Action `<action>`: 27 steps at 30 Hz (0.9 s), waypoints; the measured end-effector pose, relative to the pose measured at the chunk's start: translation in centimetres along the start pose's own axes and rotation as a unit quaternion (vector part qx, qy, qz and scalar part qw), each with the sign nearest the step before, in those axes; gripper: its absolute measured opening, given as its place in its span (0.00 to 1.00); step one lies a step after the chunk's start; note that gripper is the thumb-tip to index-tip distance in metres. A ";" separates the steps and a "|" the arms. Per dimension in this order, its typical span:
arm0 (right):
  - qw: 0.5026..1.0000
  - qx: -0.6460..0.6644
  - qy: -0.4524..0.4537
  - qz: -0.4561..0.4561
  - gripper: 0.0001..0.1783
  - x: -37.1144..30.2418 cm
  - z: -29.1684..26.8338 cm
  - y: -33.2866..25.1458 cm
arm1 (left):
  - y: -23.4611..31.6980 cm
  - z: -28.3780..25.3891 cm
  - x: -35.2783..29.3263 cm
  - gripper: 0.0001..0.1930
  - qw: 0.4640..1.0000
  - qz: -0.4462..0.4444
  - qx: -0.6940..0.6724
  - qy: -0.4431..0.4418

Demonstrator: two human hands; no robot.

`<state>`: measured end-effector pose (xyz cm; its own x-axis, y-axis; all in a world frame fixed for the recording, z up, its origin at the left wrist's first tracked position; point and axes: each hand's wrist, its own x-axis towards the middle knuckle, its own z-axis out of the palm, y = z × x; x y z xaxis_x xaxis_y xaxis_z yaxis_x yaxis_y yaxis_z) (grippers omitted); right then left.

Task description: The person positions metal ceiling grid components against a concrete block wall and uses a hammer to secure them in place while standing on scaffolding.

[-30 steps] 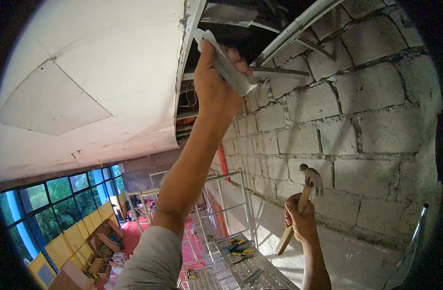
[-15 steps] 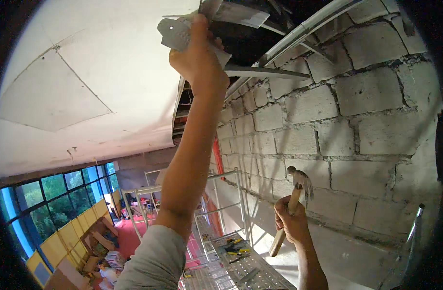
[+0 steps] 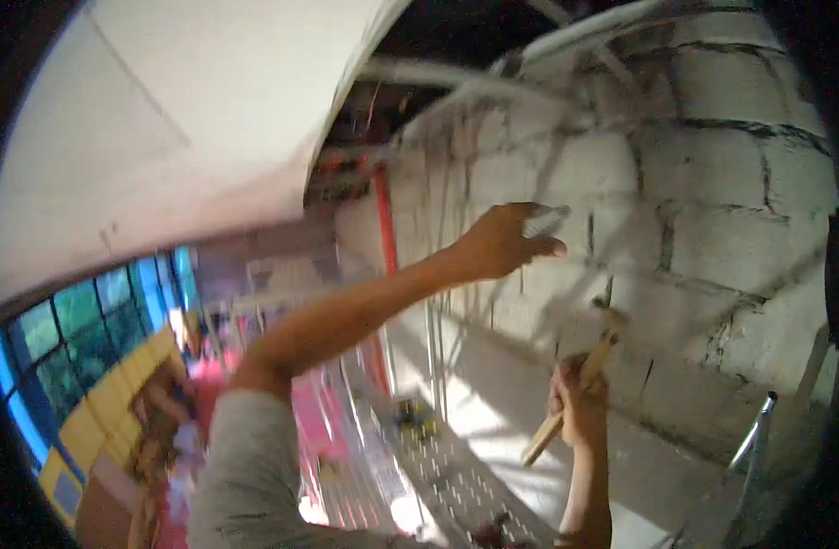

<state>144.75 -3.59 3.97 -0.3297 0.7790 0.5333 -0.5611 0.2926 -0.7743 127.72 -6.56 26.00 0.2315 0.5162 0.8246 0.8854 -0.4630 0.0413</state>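
Note:
In my right hand (image 3: pixel 580 398) is a hammer (image 3: pixel 599 357), gripped round its wooden handle. Its head is up, in front of the block wall (image 3: pixel 712 183), and the handle's end sticks out below my fist. My left hand (image 3: pixel 497 242) reaches across at mid height, its arm bent, above and to the left of the hammer. Between its thumb and fingers shows a small flat grey piece (image 3: pixel 546 220), blurred by motion; its kind is unclear. The torn edge of the pale ceiling sheet (image 3: pixel 255 119) hangs to the upper left.
A perforated scaffold platform (image 3: pixel 456 476) lies below, with hand tools (image 3: pixel 415 425) on it. Metal framing (image 3: pixel 438 73) crosses the dark ceiling gap. A red pipe (image 3: pixel 385 215) runs down the far corner. A metal tube (image 3: pixel 758 430) stands at the right. Windows (image 3: pixel 81 311) line the left.
My left hand has come down from the ceiling gap and swung right, toward the wall. The hammer has shifted slightly right in my right hand. The whole view has turned.

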 end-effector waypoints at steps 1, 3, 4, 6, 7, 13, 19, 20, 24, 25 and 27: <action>0.998 -0.032 0.054 -0.005 0.10 -0.8 -0.4 -0.7 | 0.1 1.7 -1.4 0.22 0.992 -0.043 -0.041 -0.111; 1.000 -0.007 0.007 -0.016 0.10 0.9 1.2 0.5 | -3.4 -1.0 -5.0 0.24 0.956 -0.181 -0.073 -0.220; 0.999 -0.006 0.040 -0.016 0.11 0.0 0.7 0.5 | -3.2 -1.2 -6.1 0.22 0.951 -0.185 -0.111 -0.220; 0.997 -0.032 0.055 0.050 0.11 -0.2 0.5 1.2 | -5.4 -2.5 -8.4 0.17 0.934 -0.228 -0.181 -0.205; 0.993 -0.029 0.092 0.074 0.12 -0.6 -0.6 1.5 | -5.0 -2.4 -9.1 0.15 0.920 -0.235 -0.247 -0.194; 0.970 -0.130 0.083 0.185 0.14 -4.7 -6.7 7.7 | -9.0 -5.7 -20.0 0.15 0.820 -0.396 -0.352 -0.215; 0.915 -0.181 0.116 0.341 0.16 -10.8 -11.1 16.3 | -10.2 4.3 -43.6 0.34 0.784 -0.488 -0.288 -0.253; 0.902 -0.187 0.074 0.381 0.16 -11.5 -13.6 18.4 | -11.8 8.1 -51.2 0.33 0.861 -0.353 -0.297 -0.216; 0.783 -0.245 0.125 0.558 0.15 -19.8 -19.0 23.7 | -7.0 11.5 -60.9 0.20 0.658 -0.651 -0.313 -0.213; 0.758 -0.245 0.129 0.591 0.16 -21.2 -19.3 24.4 | -6.6 12.2 -64.4 0.20 0.652 -0.663 -0.310 -0.199; 0.680 -0.233 0.160 0.677 0.18 -25.2 -22.6 26.9 | -5.2 12.8 -70.4 0.18 0.637 -0.694 -0.309 -0.131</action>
<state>155.11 -2.82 -37.93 -0.0802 0.5687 -0.8187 0.4176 -0.7266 -0.5456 111.98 -31.22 -39.47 -0.4708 0.8025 -0.3666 0.0014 0.4162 0.9093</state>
